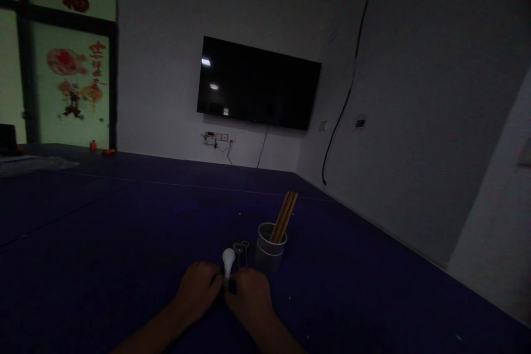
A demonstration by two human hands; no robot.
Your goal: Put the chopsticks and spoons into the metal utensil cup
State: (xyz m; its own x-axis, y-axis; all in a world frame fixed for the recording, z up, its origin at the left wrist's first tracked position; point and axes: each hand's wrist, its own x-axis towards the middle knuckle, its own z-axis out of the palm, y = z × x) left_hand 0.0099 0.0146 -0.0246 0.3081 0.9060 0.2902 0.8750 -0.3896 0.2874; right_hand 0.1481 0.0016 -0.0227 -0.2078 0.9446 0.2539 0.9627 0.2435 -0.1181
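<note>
Spoon (pixel 228 258), white, oval-bowled, shows between curled left hand (pixel 199 286) and right hand (pixel 251 292), whose grips I cannot tell.

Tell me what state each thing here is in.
Left hand: curled, grip unclear
Right hand: curled, grip unclear
White spoon: bowl pointing away, handle between the hands
Metal utensils: side by side, lower ends hidden
Gray cup: upright
Brown chopsticks: leaning in the cup
Television: screen dark
Black cable: hanging

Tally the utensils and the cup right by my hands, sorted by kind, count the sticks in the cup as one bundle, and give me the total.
White spoon: 1
Round-ended metal utensils: 2
Grey cup: 1
Bundle of sticks: 1
Total: 5
</note>
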